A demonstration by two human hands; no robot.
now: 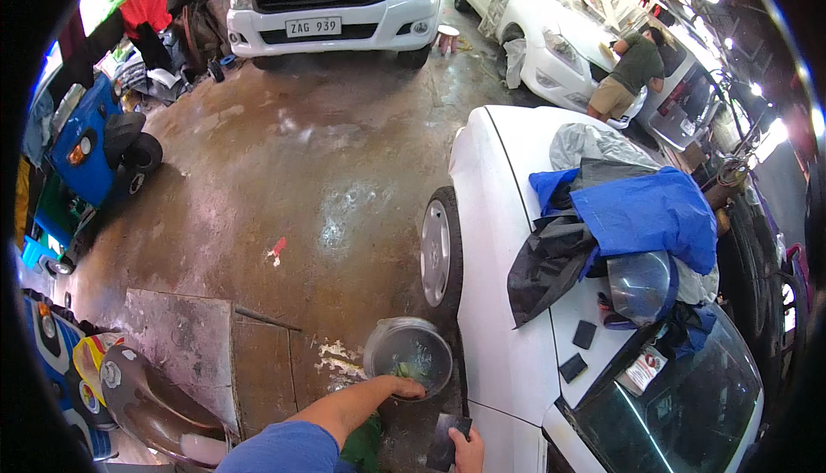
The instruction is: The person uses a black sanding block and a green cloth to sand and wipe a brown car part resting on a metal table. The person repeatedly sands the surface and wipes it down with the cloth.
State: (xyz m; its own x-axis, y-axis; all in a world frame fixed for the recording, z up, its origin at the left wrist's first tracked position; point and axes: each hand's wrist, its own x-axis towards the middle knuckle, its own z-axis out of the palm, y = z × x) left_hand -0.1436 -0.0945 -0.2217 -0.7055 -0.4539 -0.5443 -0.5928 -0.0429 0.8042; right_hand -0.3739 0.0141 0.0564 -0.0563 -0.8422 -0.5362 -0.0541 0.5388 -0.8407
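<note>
My left hand dips over the near rim of a round metal pail of cloudy water on the floor. Its fingers are hidden, so whether they hold anything does not show. Something greenish shows in the water beside them. At the lower edge, my right hand grips a dark, flat rectangular sheet that looks like sandpaper, close to the white car's side. Two small black rectangular pads lie on the car's hood, away from both hands.
Blue and black covers and a clear visor are heaped on the hood. The car's front wheel stands beyond the pail. To the left are a metal panel and brown fender. A white pickup faces me; a person bends over another car.
</note>
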